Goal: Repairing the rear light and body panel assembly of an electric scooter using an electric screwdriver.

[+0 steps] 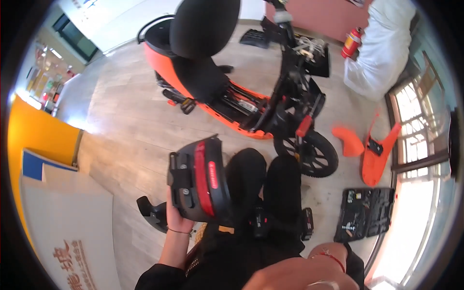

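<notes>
My left hand (180,215) holds a black box-shaped case (193,179) with a red reflector strip along its side, raised beside my left knee. My right hand (295,278) is low at the bottom edge, a red bracelet on its wrist, its fingers hidden or cut off. A black tool (258,220), apparently a cordless drill, lies between my thighs. Ahead stands an orange and black scooter (203,82), its floorboard opened and its seat (203,24) at the top. A dark curved part (150,210) is low at my left.
An open toolkit (365,212), orange body panels (374,159), a dark battery-like block (307,222) and a glass door (415,121) are to the right. A fire extinguisher (352,43) and white bundle (379,48) stand behind. Yellow and grey panels (63,208) line the left.
</notes>
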{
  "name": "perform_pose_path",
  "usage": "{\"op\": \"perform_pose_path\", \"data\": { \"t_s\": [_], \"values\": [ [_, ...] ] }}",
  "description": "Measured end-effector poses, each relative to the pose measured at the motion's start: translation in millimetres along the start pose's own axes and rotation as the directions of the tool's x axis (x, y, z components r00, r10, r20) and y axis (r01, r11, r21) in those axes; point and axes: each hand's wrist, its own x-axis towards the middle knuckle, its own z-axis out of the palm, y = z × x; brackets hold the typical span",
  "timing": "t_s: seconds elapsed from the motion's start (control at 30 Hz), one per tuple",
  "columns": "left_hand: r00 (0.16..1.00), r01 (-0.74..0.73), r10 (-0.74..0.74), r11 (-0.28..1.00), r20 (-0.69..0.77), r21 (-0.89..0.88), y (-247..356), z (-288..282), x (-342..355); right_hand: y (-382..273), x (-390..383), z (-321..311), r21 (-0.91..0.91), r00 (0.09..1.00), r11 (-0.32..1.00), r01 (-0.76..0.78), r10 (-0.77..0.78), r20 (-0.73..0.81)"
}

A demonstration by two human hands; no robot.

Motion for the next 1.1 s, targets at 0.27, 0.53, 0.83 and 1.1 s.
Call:
{"op": "perform_pose_path", "data": {
  "t_s": [0.27,0.53,0.83,1.1],
  "values": [
    [0.997,-0.043,0.044,0.999,-0.068,0.021,2.4,-1.3,3.4,-12.4,-31.5,-101.8,-0.693,0.732,0.633,-0.345,0.644,0.223],
    [0.999,-0.045,0.045,0.999,-0.026,-0.018,8.5,-18.9,9.7,-5.1,-202.2,-181.9,-0.992,0.287,-0.124,-0.019,0.950,-0.124],
    [0.999,0.018,-0.018,1.000,-0.046,-0.005,7.1,-11.7,8.5,30.1,-234.5,-179.9,-0.910,0.348,-0.378,0.173,0.887,-0.302],
    [0.996,-0.009,0.003,0.998,-0.085,-0.065,16.9,-31.9,-4.9,-4.6,-217.9,-207.8,-0.963,0.369,-0.246,-0.113,0.889,-0.271]
  ]
}}
